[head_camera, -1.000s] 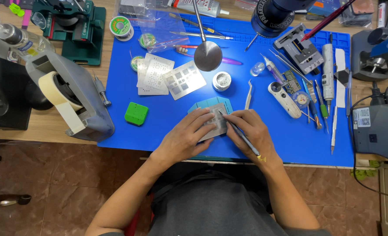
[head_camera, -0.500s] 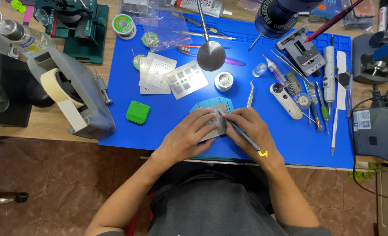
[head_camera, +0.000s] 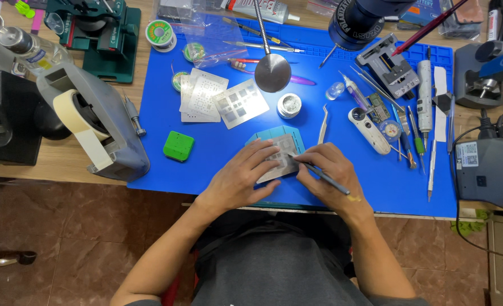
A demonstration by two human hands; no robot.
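At the near edge of the blue mat (head_camera: 206,170) on the bench (head_camera: 53,170), both hands work over a thin metal stencil plate (head_camera: 280,161) lying on a teal holder (head_camera: 274,135). Left hand (head_camera: 243,178) lies flat with fingers spread, pressing the plate down; it grips nothing. Right hand (head_camera: 328,173) is closed in a pen grip round a slim dark tool (head_camera: 319,175), whose tip meets the plate near its right edge.

Handling judgement: the plate appears very thin, light and springy, liable to kink or slide if pushed sideways. It is best held by flat finger pressure on its margins, or lifted by an edge, keeping off the perforated middle.

Appearance: a grey, dull-shining, roughly rectangular sheet, slightly tilted on the holder, largely covered by the fingers; fine detail cannot be made out.

Nearby: similar stencil sheets (head_camera: 220,99) further back on the mat, a small green block (head_camera: 178,145) to the left, tweezers (head_camera: 323,124) and a small round tin (head_camera: 289,105) just beyond the holder.
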